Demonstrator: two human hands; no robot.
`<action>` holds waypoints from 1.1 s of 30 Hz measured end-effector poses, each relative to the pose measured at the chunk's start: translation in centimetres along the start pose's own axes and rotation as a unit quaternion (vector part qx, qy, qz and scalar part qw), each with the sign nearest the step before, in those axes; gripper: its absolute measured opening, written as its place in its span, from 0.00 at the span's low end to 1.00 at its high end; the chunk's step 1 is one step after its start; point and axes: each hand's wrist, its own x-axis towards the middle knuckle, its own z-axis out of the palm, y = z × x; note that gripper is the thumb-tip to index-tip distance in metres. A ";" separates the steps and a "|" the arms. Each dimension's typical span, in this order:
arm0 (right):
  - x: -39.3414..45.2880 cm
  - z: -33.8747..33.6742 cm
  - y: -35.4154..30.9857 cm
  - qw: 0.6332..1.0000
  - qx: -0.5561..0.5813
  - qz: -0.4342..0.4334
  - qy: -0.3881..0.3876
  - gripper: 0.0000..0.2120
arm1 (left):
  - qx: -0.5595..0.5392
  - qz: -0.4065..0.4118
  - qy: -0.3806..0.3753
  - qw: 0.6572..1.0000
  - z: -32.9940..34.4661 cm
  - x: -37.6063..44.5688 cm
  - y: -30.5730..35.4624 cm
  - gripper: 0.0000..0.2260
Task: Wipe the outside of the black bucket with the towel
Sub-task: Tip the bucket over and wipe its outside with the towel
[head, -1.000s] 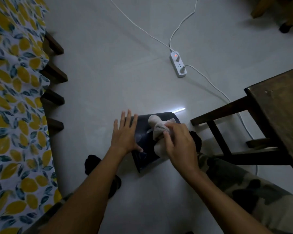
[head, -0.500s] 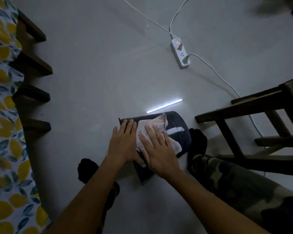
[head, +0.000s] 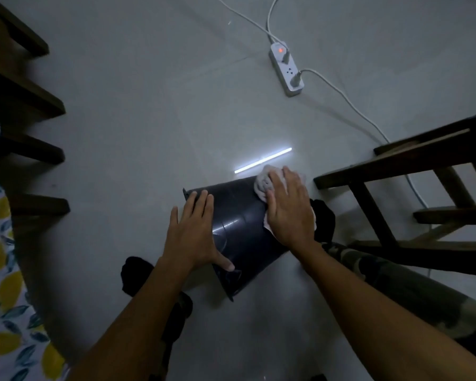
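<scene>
With the black bucket (head: 239,229) lying sideways on the floor (head: 149,119), the left hand (head: 193,235) is bracing it flat-palmed while the right hand (head: 289,213) is pressing the towel (head: 263,182) spread-fingered at 1 o'clock, so wiping is underway, unfinished.

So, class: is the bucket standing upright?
No: the bucket lies on its side on the floor, both hands pressing its wall.

The right hand (head: 287,213) has slid the towel (head: 264,182) from the middle of the bucket's side (head: 242,224) out to its far right end. The left hand (head: 194,235) has spread wider, thumb now stretched across the bucket.
</scene>
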 end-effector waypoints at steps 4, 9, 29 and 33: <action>-5.5 0.8 -0.4 0.994 0.047 0.097 0.029 0.31 | -0.004 -0.005 -0.003 1.000 0.4 -0.3 0.3 0.73; -13.5 3.7 -4.3 0.999 0.028 -0.020 0.016 0.27 | -0.001 -0.003 0.001 1.000 0.7 0.0 0.2 0.73; -6.2 2.8 -0.3 0.961 0.173 0.186 0.111 0.25 | -0.025 -0.013 0.000 1.000 1.2 -0.8 1.1 0.74; -13.7 5.6 -3.1 0.974 0.130 0.173 0.063 0.25 | -0.019 -0.014 -0.008 1.000 0.8 -0.3 1.0 0.74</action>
